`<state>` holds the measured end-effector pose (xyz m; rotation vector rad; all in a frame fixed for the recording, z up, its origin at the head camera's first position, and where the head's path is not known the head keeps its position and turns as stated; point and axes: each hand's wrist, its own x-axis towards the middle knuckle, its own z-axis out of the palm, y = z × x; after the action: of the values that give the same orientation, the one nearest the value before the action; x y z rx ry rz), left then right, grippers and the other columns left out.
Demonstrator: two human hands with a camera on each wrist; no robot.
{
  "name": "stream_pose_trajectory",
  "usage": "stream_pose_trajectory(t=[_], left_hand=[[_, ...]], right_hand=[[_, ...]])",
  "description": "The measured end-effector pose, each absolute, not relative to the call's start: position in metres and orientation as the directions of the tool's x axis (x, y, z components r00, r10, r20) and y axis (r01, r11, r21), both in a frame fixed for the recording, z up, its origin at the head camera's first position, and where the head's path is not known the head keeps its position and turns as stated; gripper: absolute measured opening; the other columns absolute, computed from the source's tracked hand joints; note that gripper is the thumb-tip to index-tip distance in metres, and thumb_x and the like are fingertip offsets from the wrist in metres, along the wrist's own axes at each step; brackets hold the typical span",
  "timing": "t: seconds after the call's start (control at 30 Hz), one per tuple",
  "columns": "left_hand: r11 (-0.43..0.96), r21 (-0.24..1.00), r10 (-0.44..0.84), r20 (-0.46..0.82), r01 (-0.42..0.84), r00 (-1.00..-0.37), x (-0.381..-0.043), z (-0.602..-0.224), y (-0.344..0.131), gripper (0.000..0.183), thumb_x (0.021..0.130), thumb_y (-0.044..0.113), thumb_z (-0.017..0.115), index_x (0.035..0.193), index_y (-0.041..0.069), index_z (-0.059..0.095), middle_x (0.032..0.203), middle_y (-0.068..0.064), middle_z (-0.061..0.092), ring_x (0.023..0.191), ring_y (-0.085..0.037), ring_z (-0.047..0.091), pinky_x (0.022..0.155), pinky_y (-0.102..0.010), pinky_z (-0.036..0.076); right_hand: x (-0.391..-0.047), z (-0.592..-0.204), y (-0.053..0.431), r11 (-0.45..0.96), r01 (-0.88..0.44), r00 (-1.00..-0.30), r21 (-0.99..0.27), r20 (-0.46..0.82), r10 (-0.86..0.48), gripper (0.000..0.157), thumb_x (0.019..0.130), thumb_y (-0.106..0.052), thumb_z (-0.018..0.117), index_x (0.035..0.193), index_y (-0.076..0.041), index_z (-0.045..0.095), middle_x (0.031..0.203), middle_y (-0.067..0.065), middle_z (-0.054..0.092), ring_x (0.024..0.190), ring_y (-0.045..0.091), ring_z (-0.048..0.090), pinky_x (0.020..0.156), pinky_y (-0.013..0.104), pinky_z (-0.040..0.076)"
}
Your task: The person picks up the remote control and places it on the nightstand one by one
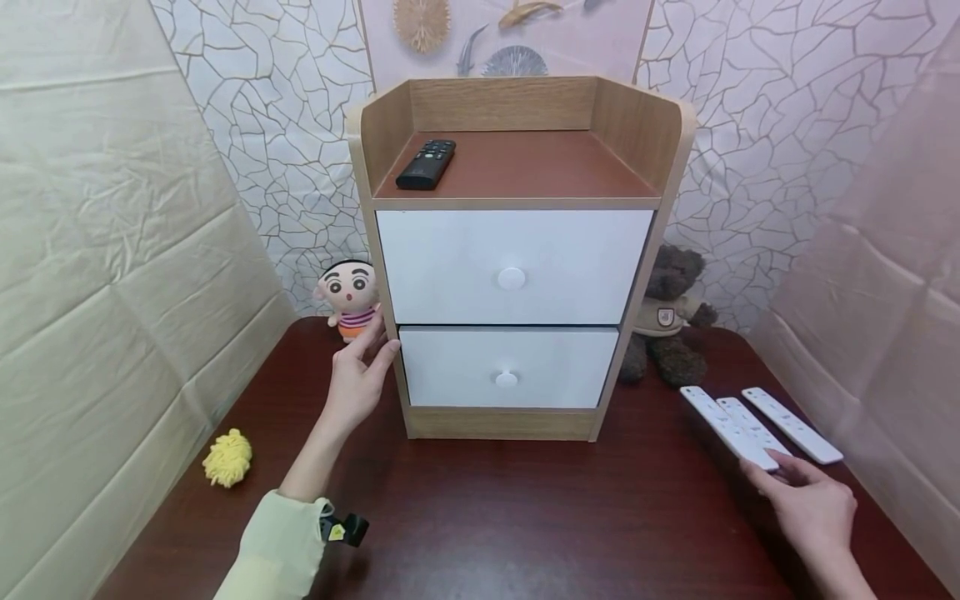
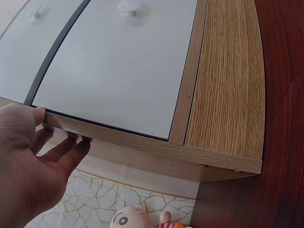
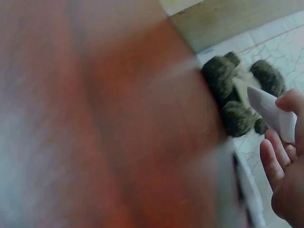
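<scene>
A small wood-framed cabinet point(image 1: 502, 423) with two closed white drawers stands on the dark red table. My left hand point(image 1: 357, 385) holds its left front edge, thumb on the front and fingers against the side panel point(image 2: 137, 154). At the right, my right hand point(image 1: 813, 504) grips the near end of a white remote control point(image 1: 723, 425) between thumb and fingers. In the right wrist view, this remote point(image 3: 273, 111) is raised and tilted. Two more white remotes lie beside it, one partly covered point(image 1: 752, 425) and one farther right point(image 1: 793, 425).
A black remote point(image 1: 427, 164) lies on the cabinet's brown top shelf. A cartoon doll point(image 1: 349, 292) sits behind the cabinet's left side, a brown teddy bear point(image 1: 670, 312) behind its right. A yellow yarn ball point(image 1: 228, 458) lies at left. Draped cloth point(image 1: 127, 275) borders the table.
</scene>
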<state>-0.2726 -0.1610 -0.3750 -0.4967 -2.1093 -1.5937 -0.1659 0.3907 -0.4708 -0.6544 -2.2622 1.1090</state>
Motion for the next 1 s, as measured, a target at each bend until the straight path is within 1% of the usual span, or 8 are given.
stream_pose_trajectory(t=[0.07,0.13,0.17,0.2,0.37,0.47,0.73,1.0], left_hand=[[0.267,0.803,0.015,0.55,0.533,-0.835,-0.273,-0.376,-0.161,0.053,0.104,0.005,0.061,0.153,-0.003,0.043,0.153,-0.019,0.047,0.132,-0.037,0.054,0.104,-0.034,0.049],[0.266,0.803,0.015,0.55,0.533,-0.835,-0.273,-0.376,-0.161,0.053,0.104,0.005,0.061,0.153,-0.003,0.043,0.153,-0.019,0.047,0.132,-0.037,0.054,0.104,-0.034,0.049],[0.266,0.803,0.015,0.55,0.533,-0.835,-0.273,-0.376,-0.162,0.053,0.104,0.005,0.061,0.153,-0.003,0.043,0.153,-0.019,0.047,0.132,-0.037,0.054,0.104,-0.034,0.049],[0.267,0.802,0.014,0.551,0.534,-0.835,-0.273,-0.376,-0.161,0.053,0.103,0.005,0.061,0.153,-0.003,0.043,0.153,-0.019,0.047,0.132,-0.037,0.054,0.104,-0.034,0.049],[0.273,0.8,0.014,0.552,0.535,-0.833,-0.273,-0.376,-0.161,0.053,0.103,0.005,0.061,0.153,-0.003,0.043,0.152,-0.02,0.047,0.131,-0.038,0.055,0.103,-0.035,0.05],[0.275,0.799,0.014,0.552,0.534,-0.833,-0.273,-0.376,-0.161,0.053,0.104,0.005,0.061,0.153,-0.003,0.043,0.152,-0.02,0.047,0.131,-0.038,0.055,0.104,-0.036,0.049],[0.275,0.797,0.017,0.555,0.537,-0.832,-0.273,-0.376,-0.162,0.054,0.104,0.006,0.061,0.154,-0.001,0.042,0.153,-0.019,0.046,0.132,-0.037,0.054,0.104,-0.037,0.049],[0.277,0.792,0.021,0.562,0.545,-0.827,-0.274,-0.376,-0.162,0.054,0.104,0.006,0.061,0.154,-0.002,0.042,0.151,-0.02,0.048,0.131,-0.037,0.055,0.103,-0.035,0.05]], right_hand=[[-0.165,-0.462,0.386,0.519,0.149,-0.746,-0.842,0.248,0.618,0.016,0.076,-0.024,0.091,0.088,-0.026,0.081,0.058,-0.038,0.053,0.056,-0.015,0.052,0.055,0.008,0.038],[-0.164,-0.453,0.383,0.485,0.105,-0.755,-0.868,0.248,0.607,0.027,0.077,-0.021,0.09,0.082,-0.042,0.073,0.059,-0.034,0.057,0.057,-0.013,0.054,0.053,0.009,0.039],[-0.164,-0.448,0.381,0.465,0.08,-0.76,-0.882,0.248,0.601,0.034,0.078,-0.019,0.09,0.08,-0.047,0.07,0.06,-0.032,0.059,0.058,-0.012,0.055,0.053,0.009,0.04],[-0.163,-0.443,0.378,0.448,0.051,-0.767,-0.893,0.253,0.59,0.036,0.078,-0.017,0.089,0.08,-0.048,0.071,0.061,-0.03,0.061,0.058,-0.011,0.056,0.052,0.009,0.041],[-0.16,-0.419,0.369,0.373,-0.043,-0.773,-0.927,0.268,0.575,0.031,0.079,-0.006,0.087,0.092,-0.033,0.08,0.066,-0.024,0.066,0.061,-0.008,0.06,0.054,0.006,0.046],[-0.159,-0.407,0.363,0.355,-0.065,-0.762,-0.933,0.276,0.586,0.031,0.079,-0.003,0.087,0.095,-0.029,0.081,0.068,-0.023,0.067,0.063,-0.009,0.061,0.056,0.006,0.047],[-0.153,-0.379,0.348,0.29,-0.197,-0.743,-0.936,0.336,0.58,0.033,0.076,0.011,0.082,0.101,-0.011,0.081,0.069,-0.012,0.07,0.06,-0.002,0.062,0.055,0.007,0.048],[-0.149,-0.357,0.336,0.312,-0.299,-0.701,-0.902,0.429,0.569,0.038,0.072,0.019,0.08,0.106,0.001,0.078,0.07,-0.008,0.071,0.057,0.001,0.062,0.055,0.008,0.049]])
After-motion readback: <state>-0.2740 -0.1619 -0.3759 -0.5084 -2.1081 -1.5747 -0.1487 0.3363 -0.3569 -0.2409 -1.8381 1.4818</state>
